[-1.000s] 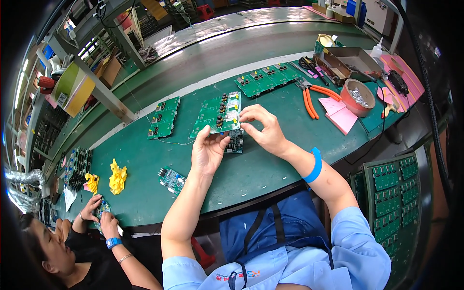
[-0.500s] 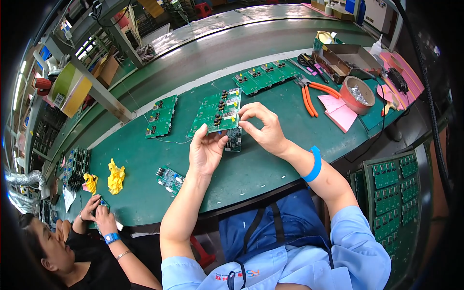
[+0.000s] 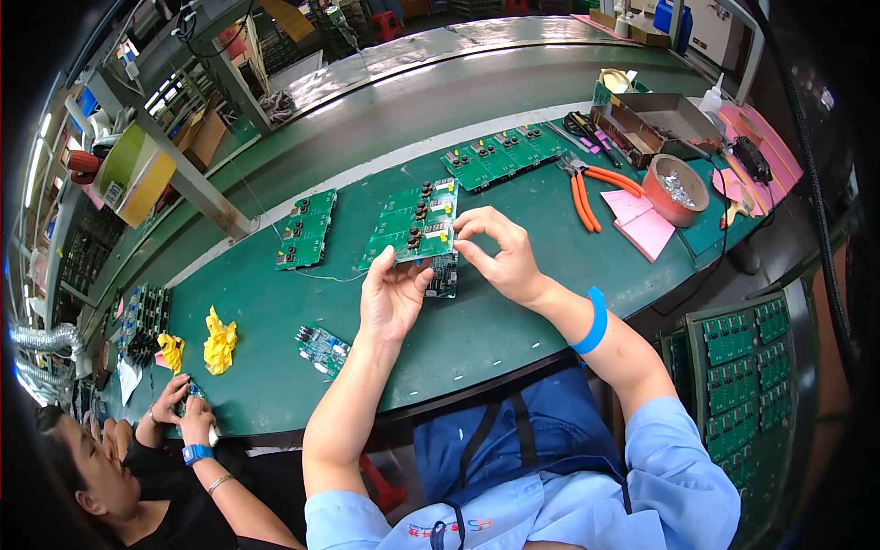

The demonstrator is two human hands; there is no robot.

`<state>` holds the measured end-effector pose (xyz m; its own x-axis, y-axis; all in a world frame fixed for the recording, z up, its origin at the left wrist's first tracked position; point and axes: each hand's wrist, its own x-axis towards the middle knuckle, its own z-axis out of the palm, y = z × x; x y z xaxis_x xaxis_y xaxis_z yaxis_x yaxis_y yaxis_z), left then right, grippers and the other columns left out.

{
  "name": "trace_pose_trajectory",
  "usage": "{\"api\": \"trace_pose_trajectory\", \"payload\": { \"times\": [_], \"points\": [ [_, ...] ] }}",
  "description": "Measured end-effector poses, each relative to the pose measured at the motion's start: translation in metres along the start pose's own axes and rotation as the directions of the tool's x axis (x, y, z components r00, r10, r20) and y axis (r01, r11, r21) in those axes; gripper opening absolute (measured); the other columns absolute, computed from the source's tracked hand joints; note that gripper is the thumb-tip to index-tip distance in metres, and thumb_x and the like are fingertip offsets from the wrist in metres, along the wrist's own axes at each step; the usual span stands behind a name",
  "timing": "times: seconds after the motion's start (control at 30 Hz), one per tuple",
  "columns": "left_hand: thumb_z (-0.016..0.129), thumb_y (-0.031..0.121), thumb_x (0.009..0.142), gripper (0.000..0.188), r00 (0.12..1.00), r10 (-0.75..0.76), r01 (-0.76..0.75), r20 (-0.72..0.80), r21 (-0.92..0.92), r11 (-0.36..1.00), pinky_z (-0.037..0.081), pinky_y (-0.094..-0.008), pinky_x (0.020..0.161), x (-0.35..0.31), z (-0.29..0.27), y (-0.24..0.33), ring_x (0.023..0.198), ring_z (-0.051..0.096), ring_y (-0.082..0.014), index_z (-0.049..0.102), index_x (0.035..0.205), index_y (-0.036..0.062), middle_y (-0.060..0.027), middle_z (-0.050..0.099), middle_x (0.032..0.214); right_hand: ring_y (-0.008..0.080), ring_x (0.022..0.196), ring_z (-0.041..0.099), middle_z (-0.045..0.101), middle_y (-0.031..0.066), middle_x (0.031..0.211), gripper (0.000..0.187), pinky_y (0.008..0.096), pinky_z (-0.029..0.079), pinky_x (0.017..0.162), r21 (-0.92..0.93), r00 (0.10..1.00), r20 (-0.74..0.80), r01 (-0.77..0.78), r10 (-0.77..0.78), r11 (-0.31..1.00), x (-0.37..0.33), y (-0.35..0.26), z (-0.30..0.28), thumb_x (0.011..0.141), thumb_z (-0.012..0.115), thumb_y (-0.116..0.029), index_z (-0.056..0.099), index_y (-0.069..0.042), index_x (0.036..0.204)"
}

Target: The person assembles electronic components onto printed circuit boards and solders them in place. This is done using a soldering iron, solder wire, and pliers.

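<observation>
Left fingers (image 3: pixel 379 267) clamped on green circuit board (image 3: pixel 396 223), right fingers (image 3: pixel 478 259) pinching its edge

One green circuit board (image 3: pixel 401 220) is in hand. The bench (image 3: pixel 458 339) carries two crumpled yellow wads (image 3: pixel 219 343), one pair of orange-handled pliers (image 3: pixel 579 197), one open brownish tray (image 3: pixel 678 120), one round reddish tub (image 3: pixel 662 210) and one white bottle (image 3: pixel 712 99).

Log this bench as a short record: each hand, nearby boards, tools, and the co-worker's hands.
Left hand: holds a green circuit board by its near edge
Right hand: fingertips at that board's right edge
Nearby boards: shorter board, left of the held one; long panel, farther back, right
Tools: orange-handled pliers, right of the right hand
Co-worker's hands: close together, lower left
</observation>
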<state>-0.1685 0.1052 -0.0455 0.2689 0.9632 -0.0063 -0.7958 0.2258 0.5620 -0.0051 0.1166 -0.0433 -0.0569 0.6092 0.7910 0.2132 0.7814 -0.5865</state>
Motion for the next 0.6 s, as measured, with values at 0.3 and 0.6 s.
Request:
{"api": "trace_pose_trajectory", "payload": {
  "times": [0.3,0.6],
  "points": [
    [0.049,0.019,0.076,0.027,1.000,-0.004,0.004,-0.009,-0.039,0.999,0.050,-0.0293,0.062,-0.0008,0.0016,0.0010,0.081,0.053,-0.0220,0.047,0.095,0.0010,-0.0116,0.052,0.089,0.0206,0.072,0.053,0.053,0.0086,0.079,0.012,0.0275,0.042,0.063,0.012,1.000,0.005,0.005,-0.005,1.000,0.0016,-0.0030,0.0006,0.063,0.060,-0.002,0.051,-0.002,0.071],
    [0.050,0.021,0.076,0.028,1.000,-0.005,0.005,-0.015,-0.033,0.999,0.049,-0.0298,0.062,-0.0025,0.0055,0.0014,0.081,0.053,-0.0218,0.047,0.096,0.0012,-0.0114,0.052,0.090,0.0182,0.077,0.051,0.053,0.0085,0.084,0.009,0.0257,0.040,0.068,0.007,0.999,0.041,0.019,-0.020,1.000,0.0045,-0.0012,-0.0080,0.067,0.056,-0.001,0.051,-0.002,0.076]
  ]
}}
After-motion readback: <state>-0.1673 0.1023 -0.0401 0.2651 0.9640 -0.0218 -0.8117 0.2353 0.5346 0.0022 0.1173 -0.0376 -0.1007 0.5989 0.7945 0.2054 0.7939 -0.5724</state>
